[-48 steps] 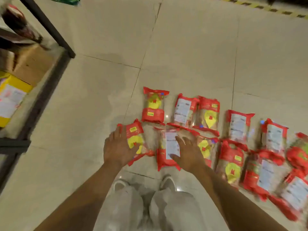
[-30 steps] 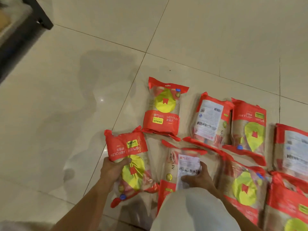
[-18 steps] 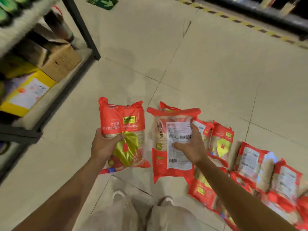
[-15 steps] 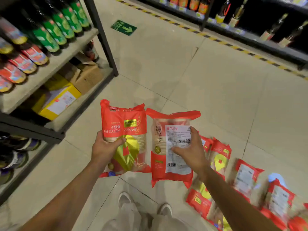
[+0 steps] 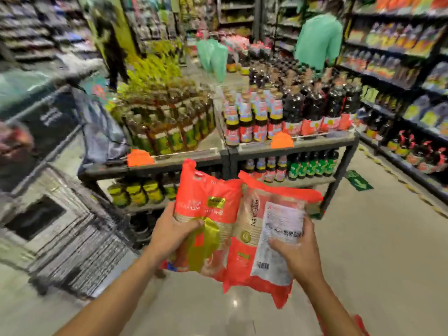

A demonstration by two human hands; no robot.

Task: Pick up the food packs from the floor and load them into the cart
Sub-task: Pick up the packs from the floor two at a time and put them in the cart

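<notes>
We carry two food packs in front of us at about waist height, above the pale tiled floor. The red-and-clear plastic food pack with a gold-yellow emblem sits in our left hand. The fingers wrap its left edge and the thumb presses across its front, just above the emblem. Touching it on the right is the second red plastic food pack with a white printed label. Our right hand grips it with the thumb laid over the label and the fingers curled behind the right edge. Both packs stand roughly upright, top seams up. The grey wire-mesh cart stands low to our left, near the left pack but apart from it. Behind the packs stands a dark metal shelf unit loaded with bottles, though blur hides the finer detail.
</notes>
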